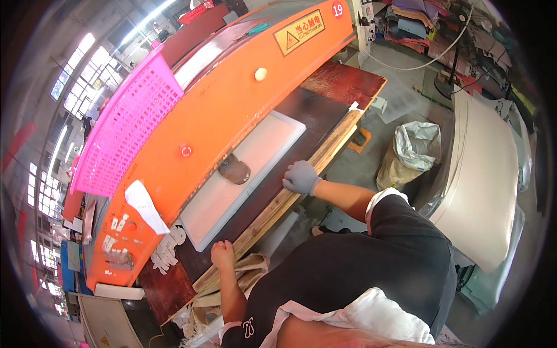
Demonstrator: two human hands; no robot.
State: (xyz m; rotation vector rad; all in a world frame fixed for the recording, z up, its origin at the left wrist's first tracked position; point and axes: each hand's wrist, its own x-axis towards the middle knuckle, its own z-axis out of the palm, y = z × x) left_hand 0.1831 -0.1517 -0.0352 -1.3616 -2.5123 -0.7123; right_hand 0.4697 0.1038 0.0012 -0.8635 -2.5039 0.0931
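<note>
My left hand (223,255) is bare and closed, by the wooden rail (255,229) along the near edge of the dark table. My right hand (301,178) wears a grey glove and is curled closed farther right along that edge. Whatever either hand may hold is hidden. Beyond both hands a white board (267,153) lies on the dark tabletop, partly beneath the orange beam (220,104) of a press machine. A dark brown, rounded piece (237,170) rests on the board; its far part is hidden by the beam.
White gloves (168,249) lie at the table's left end. A pink basket (130,127) stands behind the beam, and a paper piece (145,206) hangs on its front. At right are a lined waste sack (406,153) and large pale sheets (484,174). Beige cloth (246,269) hangs below the rail.
</note>
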